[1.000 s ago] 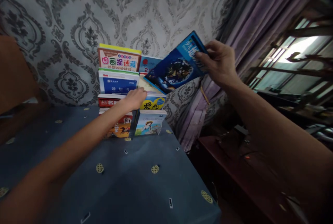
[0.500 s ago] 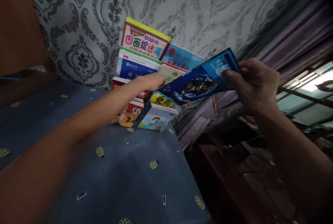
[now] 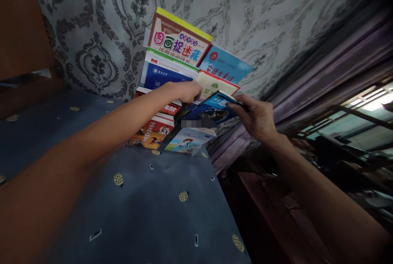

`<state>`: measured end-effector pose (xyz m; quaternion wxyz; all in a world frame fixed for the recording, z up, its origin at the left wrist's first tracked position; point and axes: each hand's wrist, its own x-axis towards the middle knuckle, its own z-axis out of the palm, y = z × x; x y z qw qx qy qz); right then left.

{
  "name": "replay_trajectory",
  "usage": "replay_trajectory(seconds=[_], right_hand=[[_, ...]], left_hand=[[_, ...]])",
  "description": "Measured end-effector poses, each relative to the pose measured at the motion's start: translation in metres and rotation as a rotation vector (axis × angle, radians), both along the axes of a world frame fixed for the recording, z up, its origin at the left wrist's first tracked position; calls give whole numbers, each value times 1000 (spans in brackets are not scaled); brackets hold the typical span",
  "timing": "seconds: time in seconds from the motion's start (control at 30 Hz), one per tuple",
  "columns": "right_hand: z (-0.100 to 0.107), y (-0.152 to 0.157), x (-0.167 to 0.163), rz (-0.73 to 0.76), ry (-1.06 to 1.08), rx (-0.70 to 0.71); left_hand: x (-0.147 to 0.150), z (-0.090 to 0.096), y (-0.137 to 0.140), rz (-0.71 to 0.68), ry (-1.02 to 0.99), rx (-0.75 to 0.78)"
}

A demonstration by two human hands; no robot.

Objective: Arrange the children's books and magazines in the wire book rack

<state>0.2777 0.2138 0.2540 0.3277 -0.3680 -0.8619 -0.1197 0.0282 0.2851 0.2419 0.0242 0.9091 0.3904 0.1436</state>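
A dark blue book (image 3: pixel 211 110) is tilted in the right column of a tiered stack of books, its lower left part down among the others. My right hand (image 3: pixel 256 116) grips its upper right corner between thumb and fingers. My left hand (image 3: pixel 188 91) is closed by the middle of the rows, at the edge of a cream book (image 3: pixel 211 84); what its fingers hold is hidden. Behind stand a light blue book (image 3: pixel 227 64) and a brown book with a yellow top edge (image 3: pixel 178 43). In front is a pale book with a cartoon figure (image 3: pixel 187 140).
On the left side of the rows are a blue-covered book (image 3: pixel 166 76) and a red-orange book (image 3: pixel 153 133). The dark blue patterned tablecloth (image 3: pixel 138 206) ends on the right. Patterned wallpaper (image 3: pixel 98 63) rises behind, with a purple curtain (image 3: pixel 233 145) at right.
My right hand has moved left and down, bringing the dark blue book in among the right-column books, over the yellow one. My left hand has stayed near the same spot.
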Motion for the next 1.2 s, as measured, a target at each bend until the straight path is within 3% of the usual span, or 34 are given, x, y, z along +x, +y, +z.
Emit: replay_trajectory(seconds=[0.27,0.57,0.8,1.07,1.2], right_hand=[[-18,10,-7,44,-13,-69],[-12,4,-3,36,-61,-102],[7,-9,24,-15,-2,-19],[19,-26,41,-41,26,49],[21,-28,43,-47,21,95]], left_hand=[[1,3,-4,8,9,-60],[2,2,-11,26,-15,-50],[-7,0,-1,-10,-69,-106],[-23,3,-26,-35,-138,-19],[-39,11,-44,-44,-171,135]])
